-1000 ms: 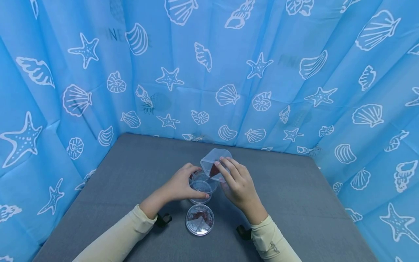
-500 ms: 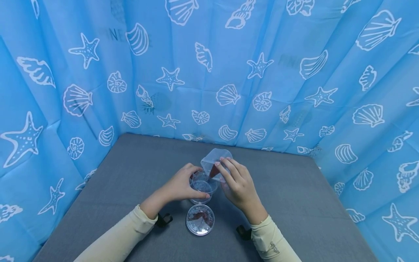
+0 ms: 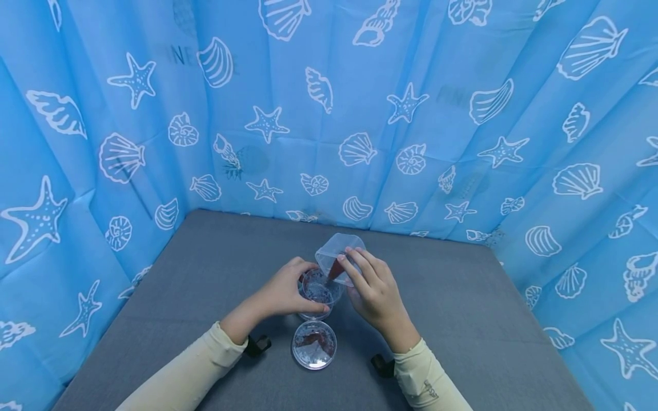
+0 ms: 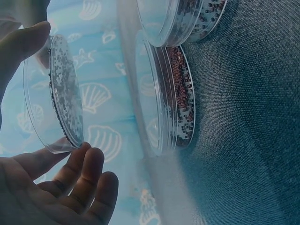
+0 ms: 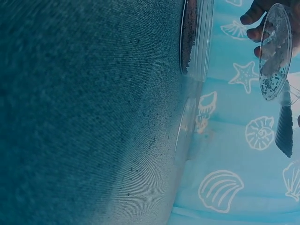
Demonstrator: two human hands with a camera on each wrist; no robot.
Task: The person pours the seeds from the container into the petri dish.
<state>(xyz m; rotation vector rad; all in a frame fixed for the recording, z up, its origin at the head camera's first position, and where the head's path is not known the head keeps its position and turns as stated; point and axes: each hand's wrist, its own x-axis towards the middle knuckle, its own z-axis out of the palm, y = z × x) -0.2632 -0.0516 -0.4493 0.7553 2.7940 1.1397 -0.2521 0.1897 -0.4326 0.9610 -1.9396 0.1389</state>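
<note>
My left hand holds a clear petri dish by its rim, raised off the table, between thumb and fingers. Small dark grains are spread over its bottom. My right hand grips a translucent plastic container, tilted with its mouth over that dish. Reddish-brown grains are heaped in the container's lower corner; in the right wrist view they form a dark wedge. On the table, a petri dish with reddish grains sits nearest the person. Behind it stands another grain-holding dish, partly hidden beneath the raised one in the head view.
A grey cloth covers the table. Blue curtains with white shell and starfish prints surround its back and sides. Black straps show at both wrists. Loose dark specks lie on the cloth in the right wrist view.
More dark grains now cover the bottom of the raised petri dish, which looked nearly clear one second ago. Both hands and the tilted container have stayed almost still.
</note>
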